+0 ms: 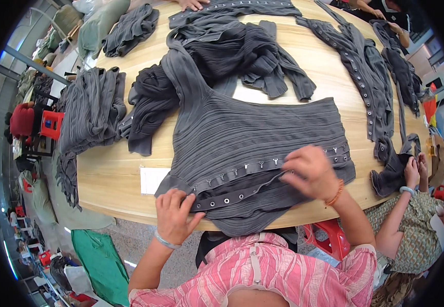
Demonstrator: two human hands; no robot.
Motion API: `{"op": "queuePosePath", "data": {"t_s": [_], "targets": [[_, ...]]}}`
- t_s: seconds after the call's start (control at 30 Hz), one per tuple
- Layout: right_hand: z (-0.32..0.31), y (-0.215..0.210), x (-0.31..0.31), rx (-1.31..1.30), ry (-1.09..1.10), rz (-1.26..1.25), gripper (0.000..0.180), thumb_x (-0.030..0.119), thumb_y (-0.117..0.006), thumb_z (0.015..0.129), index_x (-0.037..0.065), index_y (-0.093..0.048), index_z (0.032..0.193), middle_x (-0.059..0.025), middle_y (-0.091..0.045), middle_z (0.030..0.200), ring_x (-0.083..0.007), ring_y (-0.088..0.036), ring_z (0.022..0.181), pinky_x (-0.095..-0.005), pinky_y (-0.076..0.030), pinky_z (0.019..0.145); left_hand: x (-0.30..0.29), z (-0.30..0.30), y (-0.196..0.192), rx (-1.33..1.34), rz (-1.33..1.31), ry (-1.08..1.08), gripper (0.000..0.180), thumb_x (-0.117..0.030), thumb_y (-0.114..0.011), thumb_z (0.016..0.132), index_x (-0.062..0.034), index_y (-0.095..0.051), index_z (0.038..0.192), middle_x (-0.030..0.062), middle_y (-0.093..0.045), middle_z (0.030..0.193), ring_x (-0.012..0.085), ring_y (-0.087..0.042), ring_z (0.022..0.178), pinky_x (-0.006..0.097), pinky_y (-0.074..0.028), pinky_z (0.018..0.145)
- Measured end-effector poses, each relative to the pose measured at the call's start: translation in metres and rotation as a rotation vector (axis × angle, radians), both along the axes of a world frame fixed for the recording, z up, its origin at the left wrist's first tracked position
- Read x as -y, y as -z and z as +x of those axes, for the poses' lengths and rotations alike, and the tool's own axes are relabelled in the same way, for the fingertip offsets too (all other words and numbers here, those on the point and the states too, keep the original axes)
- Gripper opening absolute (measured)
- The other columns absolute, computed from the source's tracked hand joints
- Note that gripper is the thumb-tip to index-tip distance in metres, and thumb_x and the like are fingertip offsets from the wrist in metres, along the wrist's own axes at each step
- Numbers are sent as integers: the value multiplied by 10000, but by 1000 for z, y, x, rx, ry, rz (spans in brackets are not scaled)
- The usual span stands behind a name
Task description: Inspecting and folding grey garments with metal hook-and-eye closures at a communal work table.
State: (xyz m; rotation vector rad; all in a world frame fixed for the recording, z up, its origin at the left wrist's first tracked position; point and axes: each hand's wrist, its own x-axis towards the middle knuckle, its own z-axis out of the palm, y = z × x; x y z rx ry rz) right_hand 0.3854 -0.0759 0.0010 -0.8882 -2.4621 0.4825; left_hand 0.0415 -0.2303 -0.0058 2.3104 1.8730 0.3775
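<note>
A dark grey ribbed top [252, 128] lies spread in front of me on the wooden table. Its front edges carry a row of metal hooks and a strip of metal eyelets [226, 200]; they lie a little apart, with dark fabric showing between. At the left end of these strips, my left hand [175, 215] grips the top's edge, its thumb reaching right. Further right, my right hand [311, 173] has bent fingers at the raised edge of the eyelet strip and seems to pinch it; slight blur hides the exact contact.
A folded stack of grey garments [91, 110] sits at the left edge, beside a crumpled dark garment [155, 102]. A white paper [153, 180] lies near the top. More eyelet garments [360, 71] spread to the right. A co-worker's hands [416, 169] handle dark fabric there.
</note>
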Motion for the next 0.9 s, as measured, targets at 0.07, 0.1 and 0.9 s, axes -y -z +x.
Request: {"op": "queuePosePath", "data": {"t_s": [0.07, 0.1, 0.9], "targets": [[-34, 7, 11, 15, -187, -43, 273, 312, -769, 780, 148, -691, 983, -20, -632, 1037, -224, -586, 974, -386, -422, 860, -1, 4, 2, 17, 15, 34, 395, -224, -771, 739, -62, -646, 1076, 103, -584, 1038, 302, -533, 1080, 451, -363, 925], [-47, 8, 14, 24, -246, -80, 308, 329, -764, 779, 148, -688, 1017, -23, -621, 1082, -221, -573, 1014, -390, -413, 881, -1, 1, 5, 17, 14, 25, 395, -224, -771, 739, -62, -646, 1076, 103, -584, 1038, 302, -533, 1080, 451, -363, 925], [-236, 69, -67, -110, -231, 89, 395, 244, -685, 871, 81, -629, 1226, -152, -551, 1350, -337, -488, 1262, -445, -373, 1085, -100, -103, 37, 498, 268, -568, 174, -78, -627, 897, -9, -564, 1043, 163, -614, 901, 326, -610, 847, 394, -487, 764]]}}
